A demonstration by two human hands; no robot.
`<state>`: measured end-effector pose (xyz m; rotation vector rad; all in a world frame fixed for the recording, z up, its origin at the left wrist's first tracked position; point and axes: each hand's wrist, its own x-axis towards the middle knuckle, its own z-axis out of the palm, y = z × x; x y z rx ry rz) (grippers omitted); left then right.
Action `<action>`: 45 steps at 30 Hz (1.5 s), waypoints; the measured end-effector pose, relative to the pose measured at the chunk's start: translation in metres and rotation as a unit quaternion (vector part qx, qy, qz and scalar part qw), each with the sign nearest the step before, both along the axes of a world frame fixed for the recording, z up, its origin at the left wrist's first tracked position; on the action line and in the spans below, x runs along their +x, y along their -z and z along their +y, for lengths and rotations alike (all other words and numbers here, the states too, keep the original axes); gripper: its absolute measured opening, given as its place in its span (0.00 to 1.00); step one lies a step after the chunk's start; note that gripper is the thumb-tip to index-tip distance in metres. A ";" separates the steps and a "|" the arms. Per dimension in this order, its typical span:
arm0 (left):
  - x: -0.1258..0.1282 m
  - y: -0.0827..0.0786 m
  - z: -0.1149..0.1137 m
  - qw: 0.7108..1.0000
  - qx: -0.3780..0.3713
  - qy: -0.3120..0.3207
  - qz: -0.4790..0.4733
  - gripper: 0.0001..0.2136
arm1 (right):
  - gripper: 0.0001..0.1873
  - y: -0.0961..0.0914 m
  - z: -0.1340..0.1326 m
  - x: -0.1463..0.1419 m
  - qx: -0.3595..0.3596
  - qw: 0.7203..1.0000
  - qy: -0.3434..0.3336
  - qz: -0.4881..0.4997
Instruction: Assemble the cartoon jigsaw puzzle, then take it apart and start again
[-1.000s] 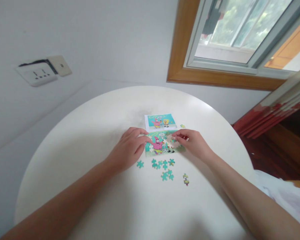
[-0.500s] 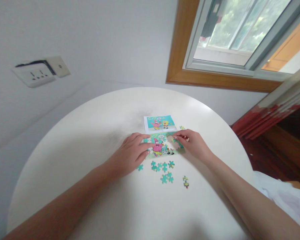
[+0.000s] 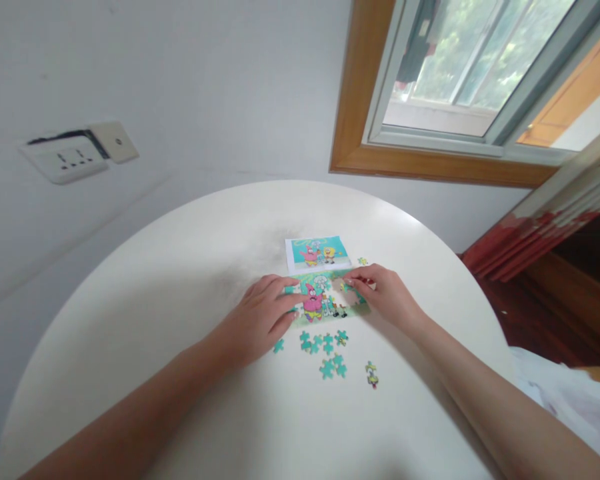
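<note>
A partly assembled jigsaw puzzle (image 3: 313, 305) lies on the white round table (image 3: 220, 413), showing a pink starfish character and a bare gap at its upper right. My left hand (image 3: 263, 312) rests flat on the puzzle's left side, fingers stretched out and apart. Over the gap, my right hand (image 3: 386, 293) pinches a small puzzle piece with thumb and forefinger; the fingers partly hide it. Loose teal puzzle pieces (image 3: 327, 369) are scattered on the near side of the puzzle. A yellowish piece (image 3: 371, 375) sits apart from them, nearer to me on the right.
Behind the puzzle lies a printed reference picture (image 3: 320, 252), with another loose piece (image 3: 363, 261) at its right. The table's far edge is near a wall with a socket (image 3: 73, 159) and a wood-framed window (image 3: 365, 157). White plastic (image 3: 565, 393) lies beyond the table's right edge.
The view has shifted slightly, so the table sits a little lower. My right fingertips have shifted slightly over the gap; my left hand stays on the puzzle.
</note>
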<state>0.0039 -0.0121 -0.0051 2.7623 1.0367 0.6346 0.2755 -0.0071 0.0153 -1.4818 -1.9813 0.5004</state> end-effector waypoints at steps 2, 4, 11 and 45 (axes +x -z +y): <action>0.000 0.000 0.000 1.000 -0.001 0.001 0.002 0.16 | 0.12 0.002 0.001 0.001 -0.006 1.000 0.003 0.015; 0.000 -0.001 0.000 1.000 -0.005 0.002 0.004 0.17 | 0.10 0.003 0.001 0.002 -0.024 0.999 0.009 0.041; 0.000 -0.002 -0.001 1.000 -0.013 -0.002 0.010 0.17 | 0.09 -0.004 0.002 0.000 -0.159 0.937 -0.001 0.310; -0.003 0.001 0.002 1.000 -0.016 -0.001 0.005 0.17 | 0.14 -0.017 -0.001 0.000 -0.250 0.843 0.013 0.476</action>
